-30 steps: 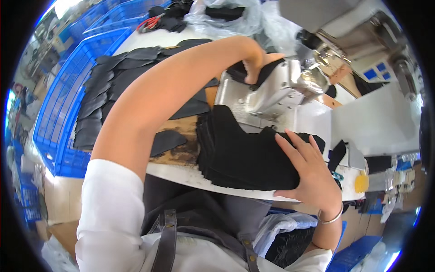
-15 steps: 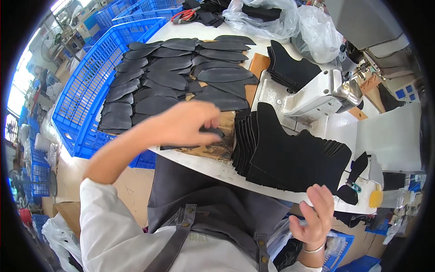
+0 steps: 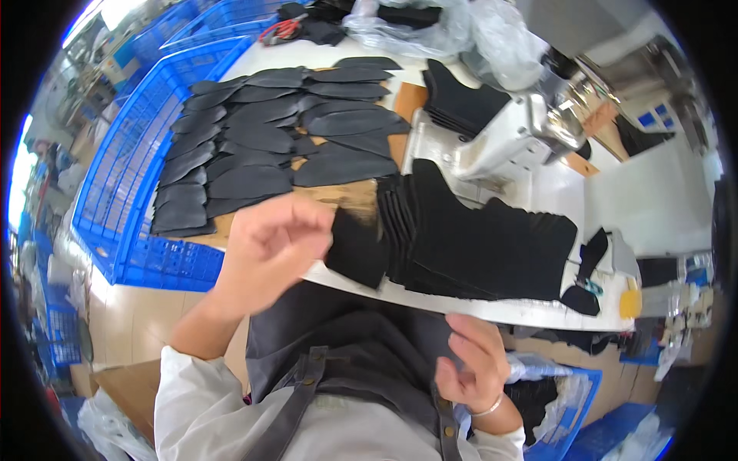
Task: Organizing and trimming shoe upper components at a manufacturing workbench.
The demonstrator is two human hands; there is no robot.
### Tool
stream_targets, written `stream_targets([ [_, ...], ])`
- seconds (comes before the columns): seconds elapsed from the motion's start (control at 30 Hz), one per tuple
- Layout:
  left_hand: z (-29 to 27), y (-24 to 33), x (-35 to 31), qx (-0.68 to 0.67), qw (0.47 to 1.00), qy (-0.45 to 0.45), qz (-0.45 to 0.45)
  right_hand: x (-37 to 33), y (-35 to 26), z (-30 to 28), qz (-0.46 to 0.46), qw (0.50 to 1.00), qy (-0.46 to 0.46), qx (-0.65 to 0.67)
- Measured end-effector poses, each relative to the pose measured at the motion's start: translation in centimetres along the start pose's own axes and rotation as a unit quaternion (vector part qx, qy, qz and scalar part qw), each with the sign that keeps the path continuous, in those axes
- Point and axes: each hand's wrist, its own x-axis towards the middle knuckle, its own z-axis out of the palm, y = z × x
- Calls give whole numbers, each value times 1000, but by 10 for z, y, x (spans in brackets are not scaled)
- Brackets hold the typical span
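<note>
"What's being held nearest?"
"Nothing, by the half-open right hand [image 3: 474, 363]; black scraps [image 3: 530, 403], by a blue basket [image 3: 590, 388]."
"Farther?"
"At the table edge [image 3: 492, 310], black cloth [image 3: 357, 250] is being flanked by the curled left hand [image 3: 269, 250], grip unclear; beyond, dark things [image 3: 407, 17] are being held by a plastic bag [image 3: 375, 37]."

The stack [image 3: 484, 246] and loose piece [image 3: 357, 250] are plain black, leaf-shaped pieces [image 3: 250, 183] dark grey, crate [image 3: 161, 263] latticed blue, table [image 3: 500, 310] white.
</note>
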Motion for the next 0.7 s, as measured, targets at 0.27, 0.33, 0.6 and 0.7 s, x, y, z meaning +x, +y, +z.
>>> stream_targets([
  [0.27, 55, -10, -8, -176, 964, -174, 94, 5, -5, 19, 220, 912, 7, 347],
  [0.33, 60, -10, -2, -135, 961, -204, 129, 7, -4, -2, 256, 910, 44, 324],
  [0.6, 86, 29, 75, 77, 920, -359, -140, 69, 36, -88, 251, 960, -107, 61],
  [0.7, 99, 11, 87, 206, 917, -340, -25, 86, 41, -92, 436, 874, -142, 163],
])
